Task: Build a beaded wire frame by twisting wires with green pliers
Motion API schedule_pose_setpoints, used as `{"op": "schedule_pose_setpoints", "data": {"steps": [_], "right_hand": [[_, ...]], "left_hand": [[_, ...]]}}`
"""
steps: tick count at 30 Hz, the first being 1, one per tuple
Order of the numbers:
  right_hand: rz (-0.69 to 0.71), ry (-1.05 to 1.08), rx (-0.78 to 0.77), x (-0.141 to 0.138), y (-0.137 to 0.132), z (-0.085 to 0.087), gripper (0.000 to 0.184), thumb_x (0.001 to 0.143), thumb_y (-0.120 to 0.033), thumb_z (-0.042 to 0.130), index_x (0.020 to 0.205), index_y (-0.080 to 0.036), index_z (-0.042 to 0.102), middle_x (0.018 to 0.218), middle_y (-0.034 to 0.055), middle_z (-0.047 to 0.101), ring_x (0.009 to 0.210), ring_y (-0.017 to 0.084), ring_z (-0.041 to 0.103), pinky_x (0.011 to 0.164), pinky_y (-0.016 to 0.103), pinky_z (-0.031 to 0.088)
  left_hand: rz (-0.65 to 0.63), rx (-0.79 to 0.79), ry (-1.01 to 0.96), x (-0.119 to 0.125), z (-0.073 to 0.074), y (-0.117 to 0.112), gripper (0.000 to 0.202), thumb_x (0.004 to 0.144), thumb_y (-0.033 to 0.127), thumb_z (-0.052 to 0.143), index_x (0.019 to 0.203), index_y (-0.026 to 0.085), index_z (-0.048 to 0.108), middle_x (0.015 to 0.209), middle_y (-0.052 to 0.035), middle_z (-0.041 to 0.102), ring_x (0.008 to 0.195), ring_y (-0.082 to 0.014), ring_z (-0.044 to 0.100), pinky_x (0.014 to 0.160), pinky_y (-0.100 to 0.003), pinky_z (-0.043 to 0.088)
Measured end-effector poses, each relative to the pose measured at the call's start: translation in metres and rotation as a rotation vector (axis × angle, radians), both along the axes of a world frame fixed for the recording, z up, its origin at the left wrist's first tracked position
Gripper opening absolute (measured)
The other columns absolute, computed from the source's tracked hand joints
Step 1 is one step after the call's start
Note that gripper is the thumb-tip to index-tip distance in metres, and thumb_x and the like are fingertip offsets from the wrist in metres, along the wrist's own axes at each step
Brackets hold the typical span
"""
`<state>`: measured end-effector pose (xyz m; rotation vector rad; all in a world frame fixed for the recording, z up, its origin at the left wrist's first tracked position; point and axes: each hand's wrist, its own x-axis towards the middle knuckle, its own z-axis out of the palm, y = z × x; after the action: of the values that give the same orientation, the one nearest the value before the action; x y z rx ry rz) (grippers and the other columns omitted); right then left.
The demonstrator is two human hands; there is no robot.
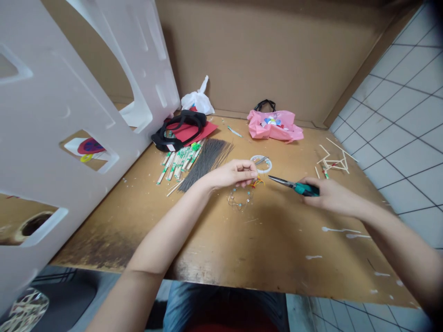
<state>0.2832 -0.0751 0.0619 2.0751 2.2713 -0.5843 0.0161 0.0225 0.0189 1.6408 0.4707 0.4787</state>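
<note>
My left hand (238, 173) is closed in a pinch over the middle of the table. A thin wire loop strung with small blue and clear beads (240, 203) hangs from its fingers, their grip on it partly hidden. In my right hand (327, 196) are long-nose pliers (290, 185) with teal and black handles. Their tips point left at the pinching fingers, a short way apart from them. Just below the fingertips are yellow and red threads (257, 183). Behind them lies a white ring-shaped tray (265, 169) with small metal pieces on it.
Dark wires (207, 161) lie in a bundle beside green-and-white wrapped sticks (178, 161). Behind them are a black strap (180, 131), red paper and a white bag (198, 100). A pink bag (275, 125) and a stick frame (334, 163) sit rightward; a white plastic panel (86, 92) stands left.
</note>
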Motion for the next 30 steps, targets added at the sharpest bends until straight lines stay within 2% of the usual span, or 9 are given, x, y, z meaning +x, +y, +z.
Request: {"op": "schedule_pose_setpoints", "data": {"steps": [3, 12, 15, 18, 21, 23, 26, 28, 30], "right_hand": [[-0.048, -0.186, 0.147, -0.001, -0.007, -0.028, 0.033, 0.074, -0.031, 0.052, 0.103, -0.021, 0.061, 0.089, 0.0078, 0.068, 0.072, 0.024, 0.062, 0.059, 0.031, 0.04], [-0.058, -0.302, 0.306, 0.004, -0.007, -0.088, 0.03, 0.077, -0.04, 0.053, 0.098, -0.02, 0.062, 0.099, 0.01, 0.066, 0.094, 0.026, 0.06, 0.07, 0.032, 0.042], [-0.027, -0.291, 0.326, 0.006, -0.004, -0.107, 0.034, 0.08, -0.044, 0.052, 0.101, -0.02, 0.062, 0.101, 0.0109, 0.065, 0.097, 0.026, 0.058, 0.074, 0.033, 0.043], [-0.009, -0.255, 0.359, 0.004, -0.003, -0.119, 0.038, 0.08, -0.046, 0.054, 0.104, -0.018, 0.064, 0.103, 0.0128, 0.066, 0.099, 0.028, 0.057, 0.079, 0.037, 0.043], [-0.031, -0.065, 0.461, -0.004, -0.002, -0.112, 0.039, 0.08, -0.047, 0.055, 0.104, -0.018, 0.066, 0.107, 0.0135, 0.066, 0.104, 0.031, 0.055, 0.084, 0.043, 0.042], [-0.088, 0.235, 0.502, -0.014, 0.001, -0.093, 0.038, 0.082, -0.049, 0.053, 0.101, -0.019, 0.069, 0.103, 0.0119, 0.067, 0.098, 0.027, 0.058, 0.081, 0.04, 0.044], [-0.171, 0.709, 0.255, -0.036, 0.011, -0.059, 0.047, 0.083, -0.055, 0.049, 0.104, -0.018, 0.069, 0.068, 0.0038, 0.064, 0.063, 0.016, 0.056, 0.058, 0.029, 0.043], [-0.157, 0.819, 0.159, -0.052, 0.018, -0.041, 0.048, 0.082, -0.055, 0.051, 0.103, -0.016, 0.069, 0.05, -0.0031, 0.05, 0.049, 0.011, 0.044, 0.05, 0.025, 0.035], [-0.117, 0.845, 0.078, -0.065, 0.026, -0.032, 0.047, 0.079, -0.055, 0.055, 0.095, -0.014, 0.071, 0.045, -0.0057, 0.043, 0.043, 0.008, 0.036, 0.046, 0.024, 0.029]], "left_hand": [[-0.044, -0.003, 0.019, 0.0, 0.0, 0.0, 0.02, 0.083, 0.034, 0.056, 0.078, 0.014, 0.054, 0.065, 0.0027, 0.054, 0.053, -0.0048, 0.047, 0.05, -0.017, 0.036], [-0.082, -0.063, -0.076, -0.001, -0.008, 0.003, 0.023, 0.083, 0.037, 0.057, 0.078, 0.014, 0.053, 0.063, 0.003, 0.052, 0.052, -0.0051, 0.045, 0.047, -0.017, 0.035], [-0.095, -0.022, -0.044, 0.0, -0.005, 0.002, 0.022, 0.083, 0.036, 0.056, 0.078, 0.014, 0.053, 0.064, 0.0024, 0.052, 0.054, -0.0055, 0.045, 0.048, -0.018, 0.036], [-0.077, 0.105, 0.048, 0.0, 0.002, -0.003, 0.021, 0.086, 0.033, 0.053, 0.078, 0.014, 0.053, 0.065, 0.0026, 0.051, 0.055, -0.006, 0.045, 0.051, -0.019, 0.036], [-0.022, 0.356, 0.138, 0.0, 0.01, -0.007, 0.02, 0.088, 0.031, 0.049, 0.078, 0.014, 0.055, 0.065, 0.0035, 0.049, 0.059, -0.0064, 0.043, 0.057, -0.019, 0.035], [0.001, 0.519, 0.196, 0.001, 0.013, -0.009, 0.02, 0.089, 0.029, 0.048, 0.079, 0.014, 0.057, 0.065, 0.0035, 0.05, 0.06, -0.007, 0.044, 0.059, -0.02, 0.035], [0.013, 0.716, 0.294, 0.002, 0.016, -0.009, 0.02, 0.089, 0.026, 0.047, 0.079, 0.015, 0.06, 0.067, 0.0024, 0.055, 0.062, -0.0085, 0.047, 0.061, -0.021, 0.034], [0.032, 0.811, 0.327, 0.0, 0.015, -0.01, 0.02, 0.089, 0.025, 0.047, 0.08, 0.015, 0.062, 0.07, 0.0012, 0.058, 0.065, -0.0098, 0.05, 0.062, -0.022, 0.034], [0.073, 0.875, 0.331, -0.003, 0.012, -0.012, 0.02, 0.089, 0.023, 0.046, 0.083, 0.016, 0.063, 0.073, -0.0003, 0.061, 0.067, -0.0108, 0.052, 0.063, -0.022, 0.034]]}}
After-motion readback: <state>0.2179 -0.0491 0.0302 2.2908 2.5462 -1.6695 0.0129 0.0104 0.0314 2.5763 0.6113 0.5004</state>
